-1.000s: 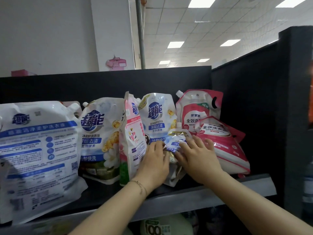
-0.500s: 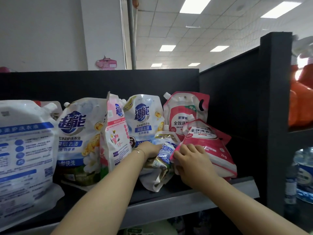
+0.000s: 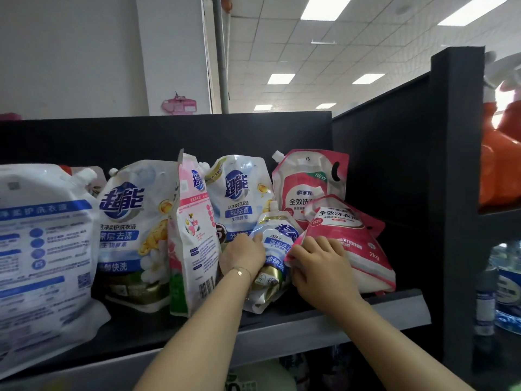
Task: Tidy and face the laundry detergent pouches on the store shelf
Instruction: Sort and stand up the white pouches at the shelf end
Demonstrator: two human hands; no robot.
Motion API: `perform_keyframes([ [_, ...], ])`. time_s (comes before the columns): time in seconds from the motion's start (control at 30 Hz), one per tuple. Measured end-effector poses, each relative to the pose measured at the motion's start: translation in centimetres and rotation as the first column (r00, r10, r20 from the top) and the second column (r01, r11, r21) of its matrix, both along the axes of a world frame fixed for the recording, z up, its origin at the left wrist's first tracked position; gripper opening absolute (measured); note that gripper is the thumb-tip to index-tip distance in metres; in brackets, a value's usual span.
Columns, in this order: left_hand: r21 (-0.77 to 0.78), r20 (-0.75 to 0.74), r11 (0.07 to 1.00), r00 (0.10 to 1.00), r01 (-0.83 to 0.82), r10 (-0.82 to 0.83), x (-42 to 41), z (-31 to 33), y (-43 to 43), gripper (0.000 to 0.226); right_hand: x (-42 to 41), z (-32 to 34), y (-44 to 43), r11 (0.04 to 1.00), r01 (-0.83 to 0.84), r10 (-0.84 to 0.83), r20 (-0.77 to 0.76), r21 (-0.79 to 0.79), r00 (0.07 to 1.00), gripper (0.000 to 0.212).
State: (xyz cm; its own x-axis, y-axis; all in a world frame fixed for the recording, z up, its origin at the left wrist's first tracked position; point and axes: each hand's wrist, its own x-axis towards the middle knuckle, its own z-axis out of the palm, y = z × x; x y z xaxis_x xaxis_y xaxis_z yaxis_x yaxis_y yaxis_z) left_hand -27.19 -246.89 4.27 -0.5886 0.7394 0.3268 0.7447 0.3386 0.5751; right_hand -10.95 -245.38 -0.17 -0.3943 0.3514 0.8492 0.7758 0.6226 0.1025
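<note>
- The small blue pouch (image 3: 275, 249) is seen slumped at frame centre on the shelf (image 3: 394, 311), judged gripped for standing upright.
- The left hand (image 3: 242, 256) fingers are curled round its left side.
- The right hand (image 3: 318, 266) fingers are hooked over the leaning red pouch (image 3: 352, 244) edge, presumably clearing room.

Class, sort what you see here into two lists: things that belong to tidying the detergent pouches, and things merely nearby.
Part of the job: left hand gripping the small blue pouch; right hand holding the slumped red pouch; edge-on pink pouch; back-facing white pouch; shelf.
Just nearby: orange bottles; pink wall sign; ceiling lights.
</note>
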Motion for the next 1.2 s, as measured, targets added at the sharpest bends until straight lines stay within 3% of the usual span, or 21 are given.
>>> perform_keyframes([
  [0.2, 0.375, 0.051, 0.922, 0.995, -0.096, 0.083, 0.8, -0.9, -1.6, 0.042, 0.1, 0.1, 0.0, 1.0, -0.001, 0.001, -0.035, 0.0, 0.999, 0.011],
  [0.27, 0.512, 0.141, 0.846, 0.986, -0.148, 0.087, 1.0, -1.2, -2.0, 0.041, 0.1, 0.1, 0.0, 1.0, 0.002, -0.002, -0.022, -0.023, 1.0, 0.013],
  [0.37, 0.718, 0.273, 0.663, 0.962, -0.212, 0.012, 1.2, -1.3, -1.9, 0.037, 0.3, 0.2, -0.3, 0.998, 0.006, -0.006, 0.006, -0.062, 1.0, 0.02],
  [0.47, 0.828, 0.275, 0.53, 0.956, -0.182, -0.101, 1.5, -1.3, -1.7, 0.029, 0.4, 0.5, -0.8, 0.995, -0.009, 0.011, 0.022, -0.1, 1.0, 0.026],
  [0.6, 0.869, 0.303, 0.465, 0.924, -0.168, -0.233, 1.7, -1.2, -1.6, 0.027, 0.7, 0.7, -1.1, 0.989, -0.068, 0.075, 0.045, -0.129, 0.996, 0.046],
  [0.67, 0.852, 0.375, 0.485, 0.875, -0.195, -0.305, 2.2, -0.9, -1.9, 0.024, 0.9, 0.7, -1.1, 0.987, -0.077, 0.087, 0.068, -0.142, 0.994, 0.057],
  [0.77, 0.746, 0.49, 0.635, 0.812, -0.202, -0.317, 2.5, -0.1, -1.8, 0.029, 0.5, 0.8, -1.1, 0.993, -0.034, 0.041, 0.056, -0.111, 0.998, 0.058],
  [0.97, 0.455, 0.588, 0.888, 0.772, -0.067, -0.242, 0.0, 1.4, -1.8, 0.079, -0.3, 1.1, -0.7, 0.995, 0.042, -0.03, 0.133, -0.087, 0.991, 0.042],
  [1.1, 0.425, 0.674, 0.905, 0.661, 0.018, -0.33, -1.0, 3.1, -2.6, 0.052, -0.9, 1.8, -1.3, 0.982, 0.103, -0.058, 0.269, -0.158, 0.961, 0.06],
  [1.2, 0.501, 0.648, 0.866, 0.662, 0.002, -0.376, -0.7, 3.2, -3.6, 0.028, -1.2, 2.3, -2.2, 0.968, 0.152, -0.07, 0.365, -0.201, 0.929, 0.065],
])
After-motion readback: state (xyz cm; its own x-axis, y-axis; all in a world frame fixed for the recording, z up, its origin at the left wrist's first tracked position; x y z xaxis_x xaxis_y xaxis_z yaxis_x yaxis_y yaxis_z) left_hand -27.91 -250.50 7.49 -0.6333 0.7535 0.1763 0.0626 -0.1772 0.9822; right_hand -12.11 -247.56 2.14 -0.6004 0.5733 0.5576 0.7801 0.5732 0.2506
